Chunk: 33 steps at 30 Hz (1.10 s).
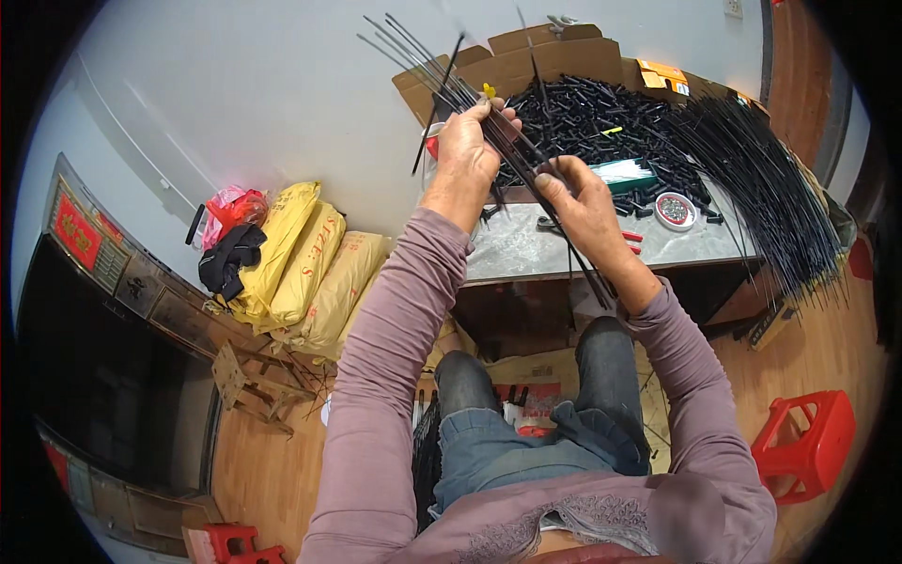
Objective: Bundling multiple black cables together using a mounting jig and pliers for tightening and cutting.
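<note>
A bundle of long, thin black rods slants across in front of me, its upper ends fanned out against the wall. My left hand is closed around the middle of the bundle. Lower down, my right hand grips the same rods between thumb and fingers. Some single rods stick out at other angles and look blurred. Beside my left thumb shows a small yellow piece, too small to name. Behind my hands, a heap of short black tubular parts covers the back of the grey-topped table.
A large pile of black rods overhangs the table's right end. A round dish of small metal pieces and a green box of white sticks stand nearby. Yellow sacks, a wooden stool and a red stool are around me.
</note>
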Available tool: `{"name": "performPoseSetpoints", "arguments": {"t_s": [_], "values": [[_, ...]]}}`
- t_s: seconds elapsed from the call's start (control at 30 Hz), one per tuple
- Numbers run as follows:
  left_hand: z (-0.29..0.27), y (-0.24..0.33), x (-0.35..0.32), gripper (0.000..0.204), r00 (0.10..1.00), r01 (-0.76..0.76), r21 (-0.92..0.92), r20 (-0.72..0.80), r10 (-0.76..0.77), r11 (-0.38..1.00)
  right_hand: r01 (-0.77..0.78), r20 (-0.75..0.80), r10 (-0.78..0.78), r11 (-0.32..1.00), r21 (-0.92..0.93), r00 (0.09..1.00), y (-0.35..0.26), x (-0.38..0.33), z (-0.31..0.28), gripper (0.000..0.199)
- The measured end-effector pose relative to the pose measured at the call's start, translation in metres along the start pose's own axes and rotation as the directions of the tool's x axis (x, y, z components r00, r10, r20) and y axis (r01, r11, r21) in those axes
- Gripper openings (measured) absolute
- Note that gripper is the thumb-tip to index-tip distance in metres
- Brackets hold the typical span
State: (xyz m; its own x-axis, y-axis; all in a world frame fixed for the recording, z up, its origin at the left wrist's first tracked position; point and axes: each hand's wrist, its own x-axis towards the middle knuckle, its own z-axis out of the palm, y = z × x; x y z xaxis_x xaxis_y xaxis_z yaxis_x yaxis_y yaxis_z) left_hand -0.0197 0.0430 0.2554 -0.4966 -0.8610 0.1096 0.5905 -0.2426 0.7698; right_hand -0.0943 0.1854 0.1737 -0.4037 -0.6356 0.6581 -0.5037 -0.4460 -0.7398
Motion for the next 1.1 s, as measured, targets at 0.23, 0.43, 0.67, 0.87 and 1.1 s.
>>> {"name": "performPoseSetpoints", "arguments": {"t_s": [0.23, 0.43, 0.67, 0.87, 1.1], "values": [[-0.002, -0.006, -0.002, 0.010, 0.999, -0.004, -0.130, -0.054, -0.003, 0.991, -0.175, -0.090, 0.213, 0.933, 0.316, 0.973, -0.009, 0.002, -0.013, 0.022], [0.001, -0.005, -0.003, 0.020, 0.991, 0.088, 0.156, -0.116, -0.070, 0.984, -0.223, -0.139, 0.324, 0.850, 0.477, 0.936, 0.011, 0.011, -0.038, 0.019], [-0.015, 0.005, 0.000, 0.036, 0.996, 0.071, 0.220, -0.074, -0.056, 0.973, -0.230, -0.280, 0.377, 0.867, 0.441, 0.883, 0.040, 0.032, -0.111, 0.022], [-0.029, 0.000, 0.020, 0.018, 0.993, 0.066, 0.111, 0.091, -0.077, 0.992, -0.211, -0.332, -0.268, 0.395, -0.894, 0.905, 0.117, 0.089, -0.239, 0.039], [-0.044, 0.009, 0.034, 0.022, 0.989, 0.078, 0.195, 0.110, -0.101, 0.978, -0.210, -0.220, 0.238, -0.069, -0.975, 0.946, 0.159, 0.077, -0.269, 0.026]]}}
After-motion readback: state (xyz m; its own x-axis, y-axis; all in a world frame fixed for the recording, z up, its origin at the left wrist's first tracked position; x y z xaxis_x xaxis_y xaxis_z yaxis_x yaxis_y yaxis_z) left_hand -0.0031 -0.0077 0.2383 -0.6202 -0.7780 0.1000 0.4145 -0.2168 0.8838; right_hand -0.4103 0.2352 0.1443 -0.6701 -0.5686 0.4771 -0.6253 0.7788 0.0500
